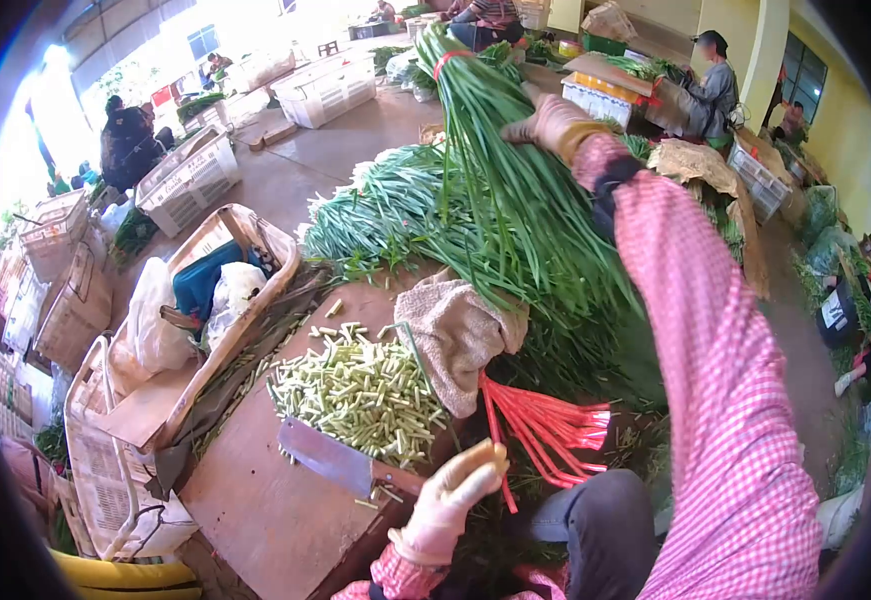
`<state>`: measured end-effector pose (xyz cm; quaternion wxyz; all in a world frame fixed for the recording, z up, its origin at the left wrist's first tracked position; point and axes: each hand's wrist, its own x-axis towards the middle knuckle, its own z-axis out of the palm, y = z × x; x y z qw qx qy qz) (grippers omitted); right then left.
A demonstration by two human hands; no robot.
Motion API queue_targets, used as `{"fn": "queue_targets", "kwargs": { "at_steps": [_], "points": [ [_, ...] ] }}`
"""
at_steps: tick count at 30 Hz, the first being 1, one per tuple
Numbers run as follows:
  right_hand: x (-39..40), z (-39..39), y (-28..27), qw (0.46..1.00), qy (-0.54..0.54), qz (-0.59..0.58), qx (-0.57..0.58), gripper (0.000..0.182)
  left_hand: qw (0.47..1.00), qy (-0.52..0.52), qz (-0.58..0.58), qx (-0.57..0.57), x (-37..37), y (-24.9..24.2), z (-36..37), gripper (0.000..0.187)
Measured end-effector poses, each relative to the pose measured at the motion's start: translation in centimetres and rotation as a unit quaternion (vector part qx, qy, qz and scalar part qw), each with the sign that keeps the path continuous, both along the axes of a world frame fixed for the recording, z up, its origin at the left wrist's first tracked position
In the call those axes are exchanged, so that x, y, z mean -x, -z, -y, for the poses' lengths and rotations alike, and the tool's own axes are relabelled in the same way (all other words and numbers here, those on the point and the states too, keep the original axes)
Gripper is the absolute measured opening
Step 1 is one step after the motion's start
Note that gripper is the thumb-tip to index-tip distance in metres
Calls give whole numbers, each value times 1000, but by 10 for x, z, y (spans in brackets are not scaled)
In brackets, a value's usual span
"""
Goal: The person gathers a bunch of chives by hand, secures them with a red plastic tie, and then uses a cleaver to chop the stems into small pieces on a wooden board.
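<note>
My gloved right hand [555, 125], at the end of the outstretched arm, is closed on the edge of a long bundle of green chives [500, 170]. A red tie [450, 62] circles the bundle near its far end; some of my fingers are hidden by the leaves. Below it lies a heap of more green chives [385, 205]. My gloved left hand [450, 500] is low in front, fingers loosely bent and apart, with nothing visible in it. Beside its fingertips hang red strips [550, 430]. A cleaver [330, 457] lies near it, by a pile of cut pale stem pieces [355, 390].
A brown board [255, 510] holds the cut pieces, with a beige cloth [455, 325] next to them. On the left stands a long crate [190, 400] with plastic bags. White crates [327, 92] stand farther back. Other people sit around, one in grey [717, 90] at right.
</note>
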<state>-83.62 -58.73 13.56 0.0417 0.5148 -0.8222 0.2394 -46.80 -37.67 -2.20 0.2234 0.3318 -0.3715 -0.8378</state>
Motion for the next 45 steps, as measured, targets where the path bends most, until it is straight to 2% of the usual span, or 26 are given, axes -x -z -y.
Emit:
{"fn": "queue_targets", "kwargs": {
  "at_steps": [2,4,6,8,9,12,15,18,19,22,24,26,27,30,31,32,33,34,36,38,41,42,45],
  "points": [
    [8,28,44,987,-27,-94,-127,64,999,-2,16,-33,-17,25,-6,43],
    [4,35,121,980,-5,-158,-119,48,997,-11,39,-63,-36,47,-13,42],
    [5,30,187,982,8,-109,-155,47,996,-23,45,-68,-54,72,-24,41],
    [14,19,231,981,-5,-14,-192,48,995,-31,50,-80,-65,85,-34,41],
    [15,10,252,979,-31,-76,-186,48,993,-33,58,-93,-69,86,-38,40],
    [-4,-19,238,975,-15,-88,-205,47,993,-24,57,-98,-75,76,-44,40],
    [-6,-33,222,973,24,23,-228,44,995,-38,56,-68,-81,65,-54,38],
    [-16,-63,211,991,-5,44,-124,37,996,-45,52,-61,-96,54,-68,37],
    [-29,-74,203,998,-27,-20,-61,31,995,-59,49,-63,-104,49,-72,36],
    [-67,-104,189,983,-173,-59,30,28,987,-139,73,-36,-134,30,-88,36],
    [-121,-129,175,954,-246,173,20,26,976,-202,86,-1,-157,11,-106,37],
    [-175,-158,152,908,-413,48,50,26,962,-256,89,-8,-185,0,-127,40],
    [-198,-171,138,879,-460,124,-17,27,952,-292,86,24,-192,-6,-144,40],
    [-281,-200,118,818,-536,198,-64,29,892,-428,139,40,-225,-50,-197,39],
    [-311,-214,93,767,-471,349,-261,28,870,-468,147,49,-239,-55,-219,39],
    [-323,-216,110,762,-543,270,-228,30,854,-494,150,56,-252,-59,-246,38],
    [-343,-219,117,732,-607,225,-213,30,830,-537,144,53,-263,-64,-273,39],
    [-366,-231,127,705,-613,277,-224,30,811,-568,129,60,-271,-67,-298,40],
    [-420,-254,131,635,-681,279,-234,30,760,-635,111,85,-289,-70,-352,38],
    [-479,-284,120,577,-749,236,-227,31,690,-683,207,117,-305,-71,-408,35],
    [-547,-326,103,487,-811,228,-232,31,498,-778,344,170,-319,-100,-469,32],
    [-569,-345,104,452,-827,235,-237,31,472,-763,391,203,-335,-107,-502,32],
    [-628,-408,102,357,-855,269,-263,32,275,-835,457,132,-358,-133,-574,34]
  ]
}}
